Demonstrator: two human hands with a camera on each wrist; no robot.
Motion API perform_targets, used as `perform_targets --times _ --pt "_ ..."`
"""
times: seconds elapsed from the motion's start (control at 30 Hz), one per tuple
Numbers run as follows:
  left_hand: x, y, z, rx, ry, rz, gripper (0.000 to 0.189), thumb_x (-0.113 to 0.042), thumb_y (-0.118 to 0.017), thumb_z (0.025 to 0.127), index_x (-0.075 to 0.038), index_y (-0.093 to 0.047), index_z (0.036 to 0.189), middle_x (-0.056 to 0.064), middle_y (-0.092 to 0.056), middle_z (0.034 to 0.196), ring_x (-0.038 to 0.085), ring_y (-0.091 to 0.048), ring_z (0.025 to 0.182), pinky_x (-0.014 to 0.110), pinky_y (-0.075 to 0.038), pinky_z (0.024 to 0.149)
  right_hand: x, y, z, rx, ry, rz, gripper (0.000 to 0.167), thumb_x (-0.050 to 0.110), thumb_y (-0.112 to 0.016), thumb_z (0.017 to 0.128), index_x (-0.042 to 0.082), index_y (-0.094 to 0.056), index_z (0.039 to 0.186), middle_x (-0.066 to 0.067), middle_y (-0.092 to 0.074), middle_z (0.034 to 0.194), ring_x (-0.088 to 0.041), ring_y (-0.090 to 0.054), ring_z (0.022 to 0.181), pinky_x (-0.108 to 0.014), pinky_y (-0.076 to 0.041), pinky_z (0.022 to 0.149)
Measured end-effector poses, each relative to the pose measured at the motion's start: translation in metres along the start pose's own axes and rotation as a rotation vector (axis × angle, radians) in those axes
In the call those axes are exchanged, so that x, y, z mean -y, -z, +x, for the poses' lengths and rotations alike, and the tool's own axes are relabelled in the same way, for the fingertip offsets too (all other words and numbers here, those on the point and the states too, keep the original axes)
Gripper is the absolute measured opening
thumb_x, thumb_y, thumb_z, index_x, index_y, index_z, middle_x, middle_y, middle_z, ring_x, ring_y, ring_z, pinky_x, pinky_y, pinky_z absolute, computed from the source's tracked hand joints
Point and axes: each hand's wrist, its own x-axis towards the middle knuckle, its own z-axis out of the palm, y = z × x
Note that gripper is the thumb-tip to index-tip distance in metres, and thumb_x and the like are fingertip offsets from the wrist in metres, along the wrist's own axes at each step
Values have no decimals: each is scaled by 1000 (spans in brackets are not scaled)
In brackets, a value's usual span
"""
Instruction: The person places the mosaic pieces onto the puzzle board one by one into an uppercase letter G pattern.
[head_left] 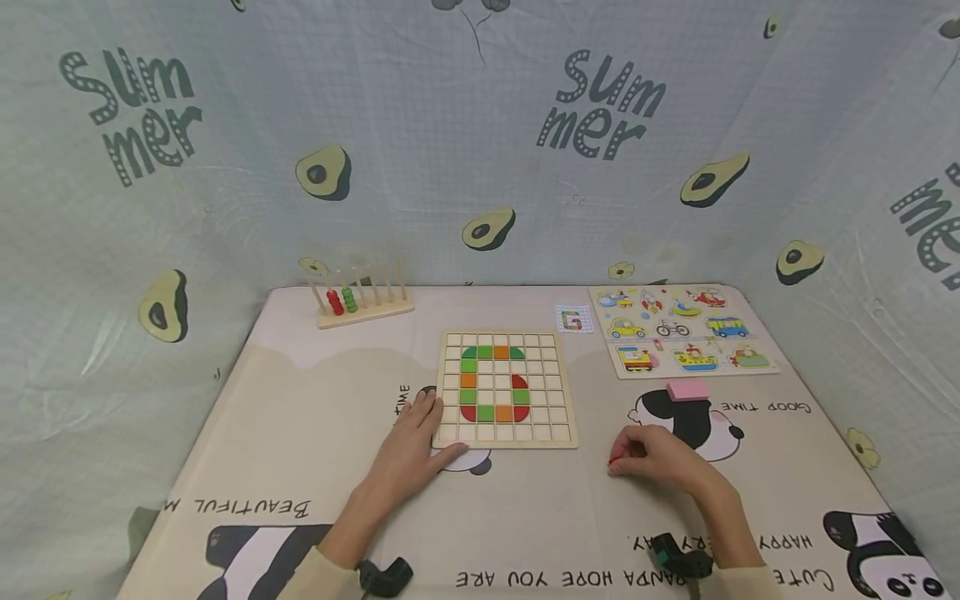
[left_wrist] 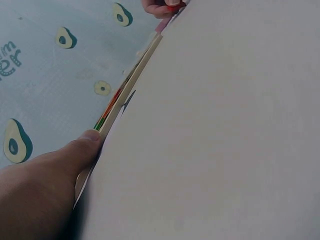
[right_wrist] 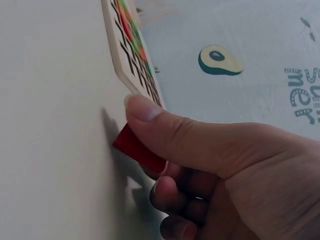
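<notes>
Between thumb and fingers, my right hand (head_left: pixel 660 455) pinches a small red piece (right_wrist: pixel 141 151), to the right of a wooden grid board (head_left: pixel 561 433). Coloured tiles on the board form a G-like shape of green, orange and red pieces (head_left: pixel 520 382). The left hand (head_left: pixel 415 443) rests at the board's lower left corner, fingers along the left side and thumb at the front edge. In the left wrist view, that thumb (left_wrist: pixel 89 142) touches the board's edge. Most of the red piece is covered by the right fingers in the head view.
A small pattern card (head_left: pixel 574 319) showing a G lies behind the board. At the back right is a vehicle picture puzzle (head_left: pixel 720 374), with a pink block (head_left: pixel 687 390) in front. A wooden peg stand (head_left: pixel 367 315) with red and green beads stands back left.
</notes>
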Motion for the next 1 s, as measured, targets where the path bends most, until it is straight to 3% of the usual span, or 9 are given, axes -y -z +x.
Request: perform_targets --times 0.23,0.47,0.73,1.0 --pt "0 0 0 6 7 -8 88 -58 -67 89 1 -43 150 18 -38 160 35 -31 151 49 -27 125 12 5 12 -78 -6 -6 16 27 -79 86 17 -67 89 5 -62 77 -7 -56 71 -19 -48 62" --pt "0 0 0 5 11 -10 89 -58 -67 89 0 -42 150 17 -37 160 35 -31 152 49 -28 125 23 4 31 -62 -9 95 13 21 -75 91 13 -66 95 -1 -67 86 -14 -65 74 -20 -56 65" --pt "2 -2 0 9 10 -2 88 -58 -66 89 1 -42 150 18 -37 160 36 -31 151 49 -27 125 40 -2 57 -82 76 84 18 15 -74 91 9 -68 107 -2 -69 98 -14 -63 83 -18 -56 71" --pt "1 -1 0 16 11 -2 89 -59 -66 89 0 -42 151 18 -37 161 35 -30 152 49 -26 126 54 -15 84 -173 74 116 23 17 -78 87 9 -67 106 -3 -67 89 -15 -59 76 -19 -54 62"
